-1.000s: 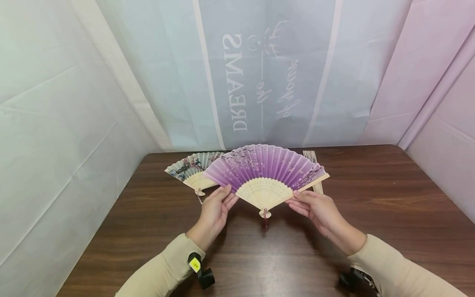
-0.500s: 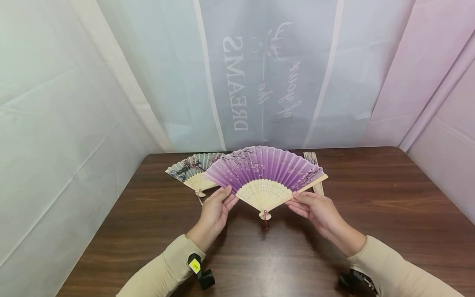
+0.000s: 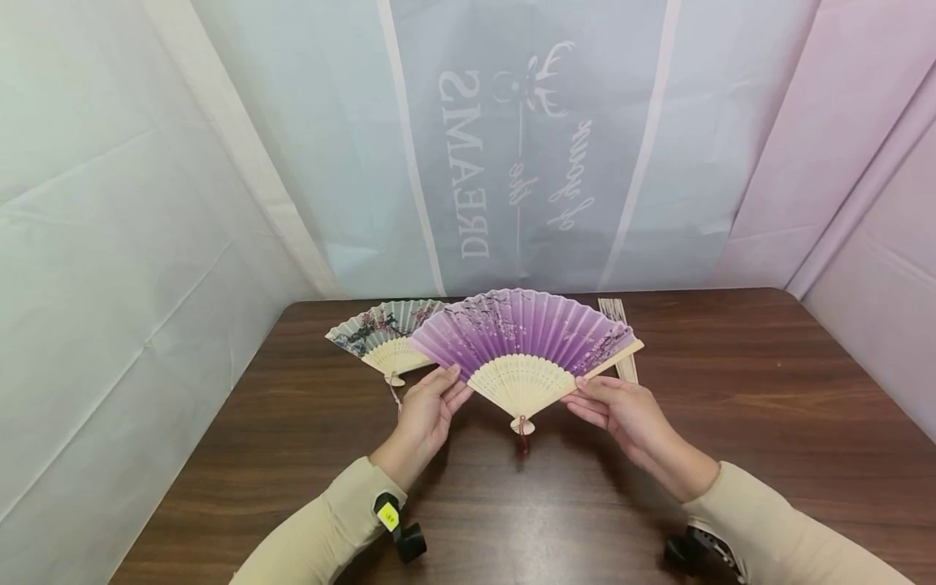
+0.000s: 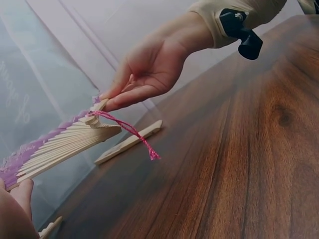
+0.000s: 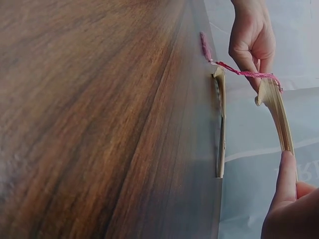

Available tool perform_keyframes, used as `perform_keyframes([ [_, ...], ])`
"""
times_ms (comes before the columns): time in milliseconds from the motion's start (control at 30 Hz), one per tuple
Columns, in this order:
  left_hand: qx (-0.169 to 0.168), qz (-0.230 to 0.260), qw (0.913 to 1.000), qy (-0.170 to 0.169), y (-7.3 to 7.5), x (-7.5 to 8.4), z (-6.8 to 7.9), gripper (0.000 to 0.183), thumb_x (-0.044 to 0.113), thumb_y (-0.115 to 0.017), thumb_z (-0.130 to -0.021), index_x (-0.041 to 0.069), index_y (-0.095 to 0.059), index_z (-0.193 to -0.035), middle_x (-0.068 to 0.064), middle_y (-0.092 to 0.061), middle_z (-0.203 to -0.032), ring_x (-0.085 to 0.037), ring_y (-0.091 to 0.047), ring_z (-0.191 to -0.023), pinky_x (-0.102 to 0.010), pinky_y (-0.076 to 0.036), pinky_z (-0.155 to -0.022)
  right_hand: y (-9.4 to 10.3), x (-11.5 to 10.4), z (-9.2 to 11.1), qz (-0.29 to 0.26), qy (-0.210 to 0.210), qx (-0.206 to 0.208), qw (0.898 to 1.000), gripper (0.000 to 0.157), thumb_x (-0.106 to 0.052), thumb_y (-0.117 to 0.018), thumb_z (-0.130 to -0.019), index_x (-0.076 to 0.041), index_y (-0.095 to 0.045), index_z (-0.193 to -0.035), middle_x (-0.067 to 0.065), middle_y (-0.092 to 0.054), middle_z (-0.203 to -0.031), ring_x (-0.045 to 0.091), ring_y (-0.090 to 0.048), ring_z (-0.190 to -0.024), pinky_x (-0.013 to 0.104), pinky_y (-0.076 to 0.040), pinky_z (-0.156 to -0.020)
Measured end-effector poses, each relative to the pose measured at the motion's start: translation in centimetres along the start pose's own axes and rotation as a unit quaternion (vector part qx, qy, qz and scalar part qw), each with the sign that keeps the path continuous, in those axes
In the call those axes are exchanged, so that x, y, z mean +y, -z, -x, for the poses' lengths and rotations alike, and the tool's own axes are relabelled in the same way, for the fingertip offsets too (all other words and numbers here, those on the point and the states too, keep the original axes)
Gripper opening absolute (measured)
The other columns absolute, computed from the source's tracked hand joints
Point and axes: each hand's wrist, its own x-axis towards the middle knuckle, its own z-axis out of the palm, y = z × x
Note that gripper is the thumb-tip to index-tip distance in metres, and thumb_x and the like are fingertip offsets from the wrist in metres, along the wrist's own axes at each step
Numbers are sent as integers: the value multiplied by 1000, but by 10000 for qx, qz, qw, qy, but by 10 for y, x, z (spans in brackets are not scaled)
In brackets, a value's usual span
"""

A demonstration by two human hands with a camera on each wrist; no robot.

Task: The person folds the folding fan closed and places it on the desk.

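Between my hands a purple folding fan (image 3: 504, 325) is spread wide above the table, with pale blossom branches and cream ribs. My left hand (image 3: 424, 410) pinches its left side between thumb and fingers; my right hand (image 3: 625, 414) pinches the right guard stick. From the pivot dangles a reddish tassel (image 3: 523, 443), bright pink in the left wrist view (image 4: 132, 130). In the right wrist view the fan (image 5: 279, 114) appears almost edge-on. Behind it, to the left, a grey-green floral fan (image 3: 373, 329) lies spread on the table, partly covered by the purple one.
A folded fan (image 3: 626, 370) lies at the back right, partly hidden behind the purple fan. The dark wooden table (image 3: 768, 382) meets a grey-blue cloth backdrop (image 3: 351, 187) with lettering. A white cloth wall (image 3: 110, 268) rises on the left. Black cameras (image 3: 409, 540) sit on both wrists.
The purple fan's outer edges have drawn slightly inward, and its top edge sits a touch lower in the head view. Both hands keep their grip and hardly move.
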Motion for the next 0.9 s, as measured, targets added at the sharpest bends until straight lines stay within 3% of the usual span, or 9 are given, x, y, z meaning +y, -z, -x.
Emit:
perform_keyframes([
  [133, 42, -44, 10000, 20, -2, 0, -4, 12, -4, -50, -100, -2, -62, -103, -1, -73, -83, -13, -73, -83, -30, -64, -84, 1, -2, -3, 35, 17, -15, 10000, 22, -2, -51, -101, -11, -68, -90, 2, -77, -85, 12, -75, -84, 25, -63, -86],
  [333, 71, -263, 9996, 42, -6, 0, -6, 26, -4, -49, -100, -14, -51, -124, 0, -72, -81, -11, -72, -81, -28, -65, -82, 2, -4, -4, -1, -27, -72, 10000, 24, 0, -52, -101, -11, -68, -88, 2, -77, -84, 12, -75, -84, 26, -64, -85],
  [567, -4, -318, 9995, 35, -7, -1, -7, 10, -4, -51, -100, -4, -60, -105, -1, -73, -80, -12, -73, -80, -29, -65, -82, 4, -6, -7, 292, 23, -251, 9993, 23, 0, -53, -100, -11, -69, -88, 0, -76, -84, 12, -75, -83, 26, -63, -86],
  [733, 34, -332, 9994, 31, -6, -1, -9, 19, -4, -51, -99, 6, -63, -88, 0, -72, -78, -11, -73, -78, -28, -65, -80, 4, -7, -11, 397, -42, -301, 9987, 22, -1, -54, -100, -12, -68, -87, 0, -76, -83, 12, -75, -82, 26, -63, -86],
  [900, 40, -334, 9994, 27, -7, -1, -11, 22, -4, -52, -98, 8, -64, -85, 0, -73, -79, -11, -73, -77, -29, -65, -80, 5, -6, -13, 406, -73, -281, 9988, 24, 0, -54, -100, -12, -68, -85, 0, -76, -82, 11, -75, -80, 25, -64, -84],
])
